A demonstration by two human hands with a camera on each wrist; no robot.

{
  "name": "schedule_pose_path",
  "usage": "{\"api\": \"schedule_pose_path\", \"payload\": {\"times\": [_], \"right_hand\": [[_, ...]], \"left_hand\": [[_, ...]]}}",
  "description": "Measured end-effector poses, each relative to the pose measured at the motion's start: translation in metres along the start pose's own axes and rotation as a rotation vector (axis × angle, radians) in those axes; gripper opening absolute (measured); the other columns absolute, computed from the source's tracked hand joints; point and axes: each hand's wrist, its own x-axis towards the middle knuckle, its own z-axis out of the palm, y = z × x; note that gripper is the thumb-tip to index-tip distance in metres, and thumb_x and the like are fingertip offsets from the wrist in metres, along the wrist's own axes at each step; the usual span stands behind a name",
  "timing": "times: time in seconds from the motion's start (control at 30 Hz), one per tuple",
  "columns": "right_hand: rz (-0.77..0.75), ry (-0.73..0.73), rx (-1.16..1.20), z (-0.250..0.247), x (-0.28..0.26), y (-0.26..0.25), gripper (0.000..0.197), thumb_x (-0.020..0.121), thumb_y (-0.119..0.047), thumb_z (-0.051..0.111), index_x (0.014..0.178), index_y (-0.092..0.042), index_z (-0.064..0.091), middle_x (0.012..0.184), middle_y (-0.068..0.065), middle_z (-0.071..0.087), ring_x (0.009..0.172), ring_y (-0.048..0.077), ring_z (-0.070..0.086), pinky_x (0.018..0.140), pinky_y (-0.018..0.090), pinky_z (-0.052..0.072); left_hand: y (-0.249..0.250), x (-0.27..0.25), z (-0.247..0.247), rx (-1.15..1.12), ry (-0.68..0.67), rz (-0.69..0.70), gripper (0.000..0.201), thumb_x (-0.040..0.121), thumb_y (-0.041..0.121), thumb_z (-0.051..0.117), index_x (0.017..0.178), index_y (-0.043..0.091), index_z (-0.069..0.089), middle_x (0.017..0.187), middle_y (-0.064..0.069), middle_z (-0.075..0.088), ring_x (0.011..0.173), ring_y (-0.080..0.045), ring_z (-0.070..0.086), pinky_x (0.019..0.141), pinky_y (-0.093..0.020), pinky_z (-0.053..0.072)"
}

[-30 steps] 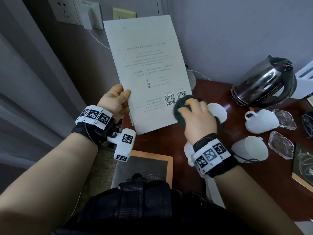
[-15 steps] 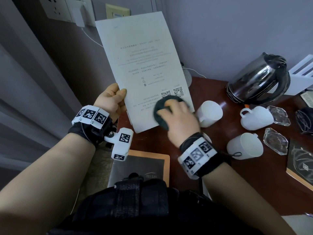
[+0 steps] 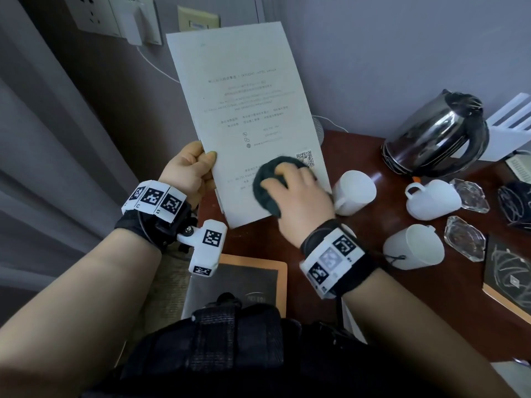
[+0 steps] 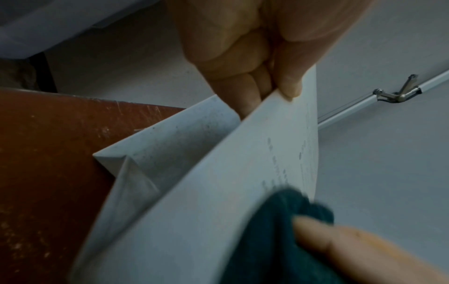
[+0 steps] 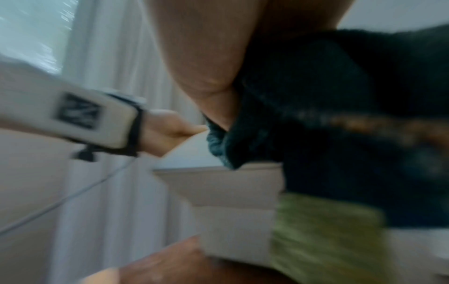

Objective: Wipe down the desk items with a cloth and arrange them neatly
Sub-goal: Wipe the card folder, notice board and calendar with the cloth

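A white printed booklet [image 3: 244,110] stands upright over the left end of the red-brown desk [image 3: 359,277]. My left hand [image 3: 192,168] pinches its left edge, thumb on the front; the left wrist view shows the thumb and fingers [image 4: 286,86] clamping the booklet [image 4: 194,211]. My right hand [image 3: 293,193] grips a bunched dark green cloth [image 3: 267,185] and presses it against the booklet's lower front, beside the QR code. The right wrist view is blurred, with the cloth [image 5: 328,115] filling it under my palm.
Three white cups [image 3: 355,191], [image 3: 431,199], [image 3: 413,245] lie on the desk to the right, with two glass coasters [image 3: 471,196], [image 3: 465,239], a steel kettle [image 3: 436,133] and a dark card [image 3: 508,271]. A framed dark board [image 3: 258,280] lies near me. Wall sockets [image 3: 115,15] are behind.
My right hand has slid the cloth leftward across the bottom of the booklet, away from the QR codes. The left hand keeps its hold on the booklet.
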Motion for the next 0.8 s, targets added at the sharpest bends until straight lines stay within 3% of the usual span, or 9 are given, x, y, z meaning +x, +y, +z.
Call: {"api": "schedule_pose_path", "payload": {"times": [0.1,0.17,0.27,0.4,0.5,0.57,0.63,0.73,0.8], "right_hand": [[-0.189,-0.025,0.011,0.009,-0.004,-0.032,0.045,0.067,-0.014,0.03,0.085,-0.019,0.071,0.098,0.008,0.066,0.073,0.03,0.06,0.05,0.024,0.042],[-0.145,-0.025,0.036,0.007,0.001,-0.029,0.04,0.068,-0.014,0.037,0.089,-0.019,0.071,0.101,0.008,0.065,0.077,0.032,0.06,0.054,0.027,0.045],[0.116,-0.071,0.059,-0.002,0.009,0.005,0.051,0.062,-0.001,0.066,0.111,-0.017,0.064,0.121,0.012,0.055,0.097,0.039,0.052,0.067,0.037,0.047],[0.417,-0.04,0.014,-0.015,0.011,0.037,0.056,0.076,-0.003,0.06,0.129,-0.021,0.05,0.138,0.006,0.038,0.114,0.033,0.037,0.075,0.038,0.044],[0.197,-0.096,0.084,-0.008,0.009,0.013,0.057,0.069,0.002,0.062,0.123,-0.017,0.056,0.131,0.013,0.045,0.109,0.037,0.042,0.074,0.043,0.049],[-0.08,-0.163,0.118,0.003,0.0,-0.012,0.055,0.056,0.004,0.07,0.109,-0.012,0.064,0.118,0.018,0.055,0.094,0.041,0.053,0.062,0.043,0.052],[-0.161,-0.205,0.127,0.005,-0.003,-0.021,0.055,0.051,0.003,0.074,0.103,-0.01,0.067,0.112,0.018,0.059,0.086,0.041,0.057,0.058,0.041,0.05],[0.095,-0.19,0.116,-0.005,0.01,0.007,0.066,0.063,-0.002,0.071,0.124,-0.02,0.056,0.133,0.008,0.045,0.112,0.036,0.043,0.08,0.039,0.047],[0.293,-0.133,0.027,-0.021,0.016,0.039,0.061,0.074,-0.005,0.061,0.13,-0.026,0.048,0.14,0.002,0.035,0.119,0.03,0.033,0.084,0.036,0.042]], "left_hand": [[-0.001,-0.003,0.0,0.007,-0.007,-0.003,0.025,0.099,0.004,0.035,0.1,0.017,0.056,0.073,0.001,0.065,0.06,-0.008,0.065,0.048,-0.019,0.051],[0.001,-0.004,-0.004,-0.003,-0.014,-0.004,0.024,0.099,0.004,0.035,0.101,0.016,0.056,0.077,-0.002,0.064,0.061,-0.009,0.065,0.049,-0.021,0.053],[0.003,-0.003,-0.009,-0.008,-0.015,-0.008,0.024,0.099,0.004,0.035,0.101,0.017,0.056,0.086,-0.01,0.05,0.071,-0.014,0.06,0.058,-0.026,0.057],[0.006,-0.005,-0.006,-0.009,-0.028,-0.003,0.025,0.099,0.004,0.035,0.099,0.017,0.057,0.082,-0.01,0.052,0.07,-0.021,0.054,0.049,-0.022,0.053],[0.005,-0.005,-0.003,-0.012,-0.022,-0.008,0.024,0.099,0.004,0.035,0.098,0.017,0.056,0.076,0.0,0.064,0.065,-0.013,0.062,0.046,-0.019,0.05],[0.002,-0.004,-0.004,0.011,-0.022,-0.008,0.024,0.099,0.005,0.036,0.098,0.017,0.057,0.089,-0.008,0.059,0.079,-0.022,0.057,0.053,-0.023,0.055],[-0.002,-0.004,-0.006,0.031,-0.025,-0.007,0.024,0.099,0.005,0.036,0.099,0.017,0.057,0.094,-0.014,0.05,0.084,-0.026,0.051,0.058,-0.024,0.055],[-0.002,-0.005,-0.008,0.024,-0.02,0.01,0.025,0.098,0.003,0.036,0.099,0.016,0.056,0.079,-0.008,0.046,0.057,-0.006,0.057,0.056,-0.022,0.055],[-0.001,-0.005,-0.011,0.025,-0.02,0.018,0.025,0.098,0.003,0.036,0.101,0.018,0.056,0.085,-0.01,0.048,0.064,-0.007,0.063,0.061,-0.027,0.058]]}}
